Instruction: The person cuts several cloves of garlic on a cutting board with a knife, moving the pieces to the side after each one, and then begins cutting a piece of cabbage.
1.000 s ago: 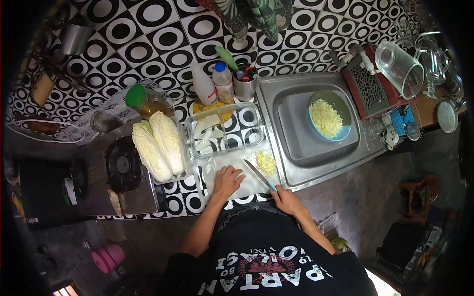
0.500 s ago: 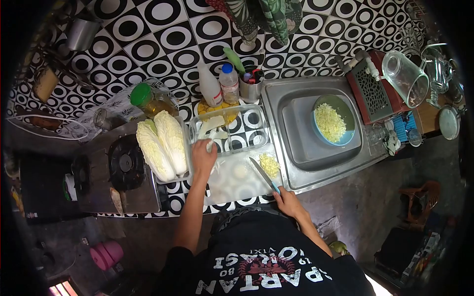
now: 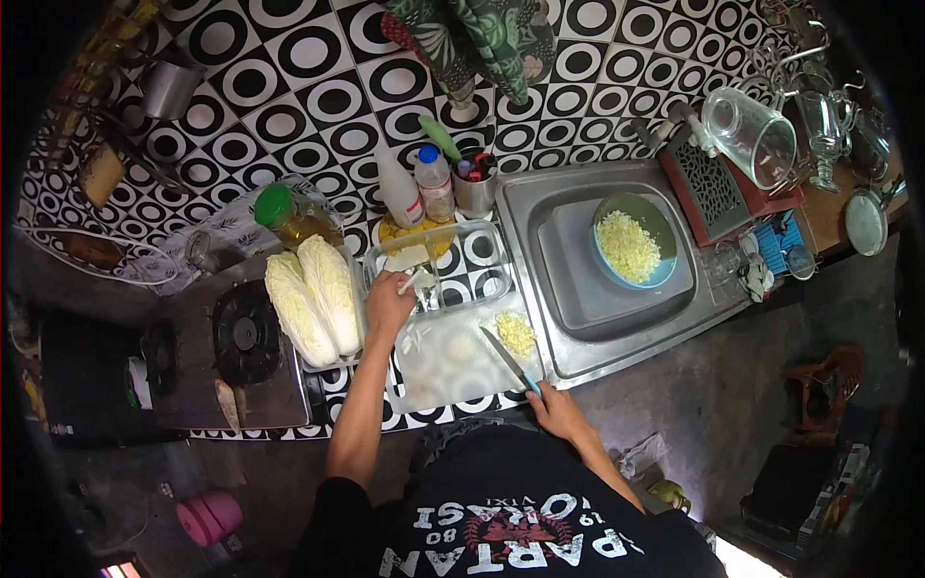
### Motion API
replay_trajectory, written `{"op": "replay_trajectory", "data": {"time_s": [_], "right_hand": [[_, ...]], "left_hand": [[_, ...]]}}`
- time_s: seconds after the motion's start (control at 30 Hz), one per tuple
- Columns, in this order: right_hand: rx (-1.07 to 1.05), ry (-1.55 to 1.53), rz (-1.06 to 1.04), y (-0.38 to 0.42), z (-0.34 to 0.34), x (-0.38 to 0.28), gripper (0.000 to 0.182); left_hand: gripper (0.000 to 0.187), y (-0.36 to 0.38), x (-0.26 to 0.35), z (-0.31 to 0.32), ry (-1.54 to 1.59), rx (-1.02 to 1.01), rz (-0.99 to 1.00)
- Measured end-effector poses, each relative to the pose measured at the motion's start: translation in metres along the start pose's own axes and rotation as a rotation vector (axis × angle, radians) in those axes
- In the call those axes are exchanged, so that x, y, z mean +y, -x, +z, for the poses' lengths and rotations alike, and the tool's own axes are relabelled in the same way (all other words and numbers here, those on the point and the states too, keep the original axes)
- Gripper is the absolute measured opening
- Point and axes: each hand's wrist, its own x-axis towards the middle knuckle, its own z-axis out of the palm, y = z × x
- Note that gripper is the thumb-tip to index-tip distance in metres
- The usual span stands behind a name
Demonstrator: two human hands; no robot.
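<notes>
My left hand [image 3: 389, 304] is closed round a pale white vegetable piece [image 3: 420, 280], at the front left corner of a clear divided container [image 3: 474, 302]. Inside that container lie more flat white pieces [image 3: 406, 258]. My right hand [image 3: 561, 411] grips a knife [image 3: 511, 361] by its blue handle, the blade pointing away over a translucent cutting board [image 3: 448, 371]. Beside the blade sits a heap of finely chopped pale yellow vegetable [image 3: 515, 332]. Several thin white strips [image 3: 414, 339] lie on the board near my left wrist.
Two napa cabbages [image 3: 332, 299] rest in a tray on the left, beside a gas stove [image 3: 193, 385]. A blue bowl [image 3: 636, 281] of chopped vegetable stands in the steel sink [image 3: 549, 332]. Bottles [image 3: 436, 183] and a utensil cup [image 3: 475, 199] stand behind the container.
My left hand has shifted slightly at the container's corner, and the white piece shows more clearly. White strips on the board are now in fuller view. The camera view has tilted slightly.
</notes>
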Motion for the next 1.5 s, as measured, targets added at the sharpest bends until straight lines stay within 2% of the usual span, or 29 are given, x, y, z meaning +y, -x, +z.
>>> {"op": "replay_trajectory", "data": {"time_s": [0.03, 0.07, 0.13, 0.27, 0.3, 0.33, 0.37, 0.4, 0.5, 0.63, 0.7, 0.77, 0.83, 0.93, 1.13, 1.37, 1.43, 1.5], "right_hand": [[-0.013, 0.003, -0.006, 0.0, 0.002, 0.002, 0.026], [-0.034, 0.005, -0.006, 0.006, 0.006, 0.003, 0.026], [-0.049, 0.01, -0.014, 0.008, 0.006, 0.002, 0.026], [-0.065, -0.015, 0.043, 0.016, -0.007, -0.016, 0.027], [-0.043, -0.024, 0.02, 0.013, -0.007, -0.015, 0.027], [-0.046, -0.02, 0.023, 0.011, -0.009, -0.015, 0.027], [-0.044, -0.019, 0.016, 0.012, -0.008, -0.016, 0.028], [-0.042, -0.017, 0.01, 0.013, -0.007, -0.017, 0.028], [-0.021, -0.048, -0.003, 0.011, 0.0, -0.012, 0.029], [-0.026, -0.056, -0.032, 0.009, 0.012, -0.014, 0.028], [-0.032, -0.011, -0.033, 0.005, 0.022, -0.008, 0.028], [-0.167, 0.068, 0.058, 0.001, 0.03, -0.004, 0.03], [-0.201, 0.101, 0.078, -0.001, 0.035, -0.008, 0.031], [-0.207, 0.228, 0.12, -0.003, 0.038, -0.007, 0.03], [-0.276, 0.299, 0.133, -0.003, 0.03, -0.013, 0.03], [-0.318, 0.328, 0.133, -0.012, 0.044, 0.004, 0.021], [-0.306, 0.328, 0.128, -0.014, 0.045, 0.005, 0.02], [-0.295, 0.38, 0.084, -0.017, 0.045, 0.003, 0.021]], "left_hand": [[0.02, 0.005, 0.004, -0.002, 0.036, 0.088, 0.059], [0.02, 0.013, 0.0, -0.002, 0.033, 0.078, 0.055], [0.02, 0.017, -0.004, -0.002, -0.031, -0.091, -0.021], [0.02, 0.035, 0.013, -0.007, 0.143, 0.067, -0.007], [0.02, 0.036, 0.024, -0.008, 0.147, 0.07, -0.008], [0.021, 0.041, 0.034, -0.008, 0.278, 0.044, -0.03], [0.021, 0.05, 0.04, -0.006, 0.407, 0.012, -0.059], [0.024, 0.057, 0.043, -0.002, 0.394, -0.094, 0.007], [0.031, 0.086, 0.054, 0.012, 0.336, -0.368, 0.024], [0.032, 0.123, 0.036, 0.049, 0.348, -0.523, -0.037], [0.032, 0.136, 0.035, 0.056, 0.273, -0.288, -0.012], [0.03, 0.144, 0.034, 0.059, 0.266, -0.268, -0.057], [0.028, 0.149, 0.028, 0.064, 0.187, -0.135, 0.118], [0.025, 0.149, 0.032, 0.062, 0.18, -0.244, -0.002], [0.02, 0.155, 0.032, 0.071, 0.244, -0.187, -0.164], [0.016, 0.153, 0.041, 0.069, 0.194, -0.199, -0.191], [0.019, 0.153, 0.04, 0.071, 0.144, -0.159, -0.11], [0.017, 0.155, 0.042, 0.069, 0.143, -0.18, -0.113]]}}
